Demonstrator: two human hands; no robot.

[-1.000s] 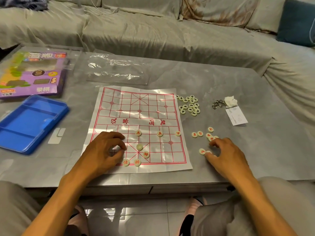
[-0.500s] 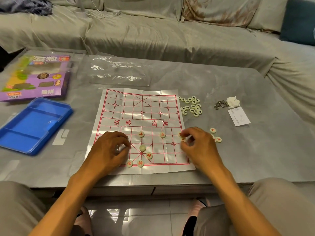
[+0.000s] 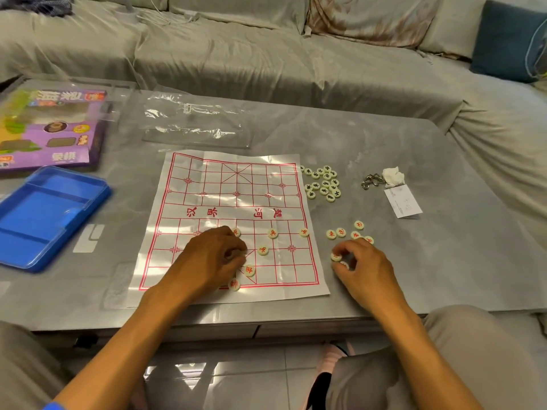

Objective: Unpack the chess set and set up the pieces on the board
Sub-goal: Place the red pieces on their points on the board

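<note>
Right hand: grip pinching a red-marked piece betw. thumb & fingertips, on the bench just right of the board. Left hand: fingers curled, resting on board's near-left area; can't tell if grasping anything. Red pieces on board beside & beyond left hand, near half only. More red pieces loose on bench just beyond right hand. Black-marked pieces clustered off board's far right corner. Blue tray & purple box at bench left; clear plastic bag beyond board. Keys, tissue, paper slip at right.
</note>
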